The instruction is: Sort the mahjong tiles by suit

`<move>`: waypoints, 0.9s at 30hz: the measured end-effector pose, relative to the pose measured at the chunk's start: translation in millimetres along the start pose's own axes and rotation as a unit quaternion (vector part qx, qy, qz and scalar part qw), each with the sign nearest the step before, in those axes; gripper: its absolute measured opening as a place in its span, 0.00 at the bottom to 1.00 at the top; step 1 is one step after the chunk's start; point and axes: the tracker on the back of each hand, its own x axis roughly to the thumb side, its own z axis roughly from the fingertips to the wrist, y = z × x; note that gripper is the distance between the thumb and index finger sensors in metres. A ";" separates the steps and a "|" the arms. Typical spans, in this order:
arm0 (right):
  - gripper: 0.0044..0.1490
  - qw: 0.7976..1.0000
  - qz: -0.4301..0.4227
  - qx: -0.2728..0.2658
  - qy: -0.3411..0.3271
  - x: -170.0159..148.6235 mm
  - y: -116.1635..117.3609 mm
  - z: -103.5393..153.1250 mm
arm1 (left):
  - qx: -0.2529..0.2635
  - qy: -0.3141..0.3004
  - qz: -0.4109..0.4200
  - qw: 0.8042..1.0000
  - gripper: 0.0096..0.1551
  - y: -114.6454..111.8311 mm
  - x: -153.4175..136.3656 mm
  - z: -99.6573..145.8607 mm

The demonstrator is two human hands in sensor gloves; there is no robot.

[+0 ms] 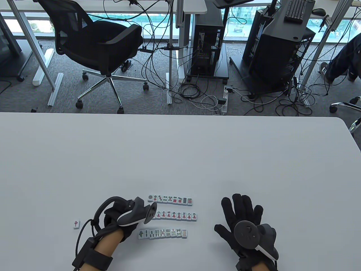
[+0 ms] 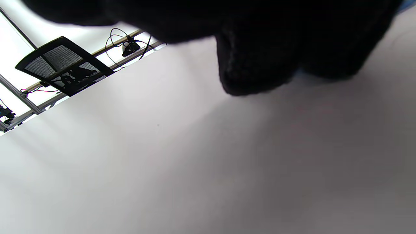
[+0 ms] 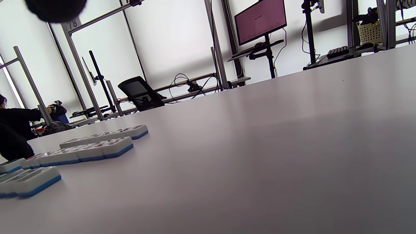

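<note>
Three suit rows (image 1: 171, 216) lie finished between the hands. One red tile (image 1: 76, 223) sits apart, outside left hand (image 1: 118, 218) (grip hidden, cannot tell). Right hand (image 1: 242, 218) flat, fingers spread, empty.

Three straight rows of white, blue-backed mahjong tiles lie face up near the bench's near edge, parallel to it and set a little apart from one another. The farthest row (image 1: 170, 199) shows circle faces in red, green and dark ink. The middle row (image 1: 176, 216) carries character tiles, a dark numeral above a red sign on each (its left end is hidden behind the tracker). The nearest row (image 1: 163, 233) holds bamboo tiles with green and dark sticks, tiles touching side by side. One lone tile (image 1: 76, 223) with a red sign lies flat well to the left of the rows, slightly turned.
</note>
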 end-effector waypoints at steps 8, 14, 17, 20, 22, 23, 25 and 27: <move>0.53 1.000 0.006 0.000 0.000 0.6 0.2 0.6 | 0.019 0.035 0.013 0.999 0.39 -0.8 -24.4 19.4; 0.53 1.000 0.009 0.000 0.001 0.7 0.0 0.9 | 0.007 0.106 0.041 0.993 0.39 -15.9 -78.9 43.8; 0.53 1.000 0.013 -0.001 0.003 0.5 0.2 1.0 | -0.017 0.156 0.071 0.985 0.39 -33.8 -111.4 54.5; 0.53 1.000 0.013 -0.002 0.004 0.1 -0.2 1.0 | -0.042 0.186 0.087 0.978 0.40 -50.0 -131.4 65.9; 0.53 1.000 0.013 -0.001 0.005 -0.2 -0.2 0.9 | -0.072 0.200 0.094 0.973 0.41 -60.2 -138.9 71.4; 0.53 1.000 0.014 0.000 0.006 -0.3 0.1 0.9 | -0.089 0.205 0.099 0.970 0.41 -66.1 -141.9 73.4; 0.53 1.000 0.016 0.001 0.007 -0.5 0.1 0.9 | -0.092 0.212 0.104 0.967 0.40 -75.3 -145.2 74.7; 0.53 1.000 0.017 0.001 0.007 -0.5 -0.1 1.0 | -0.095 0.218 0.106 0.966 0.40 -83.5 -146.5 74.3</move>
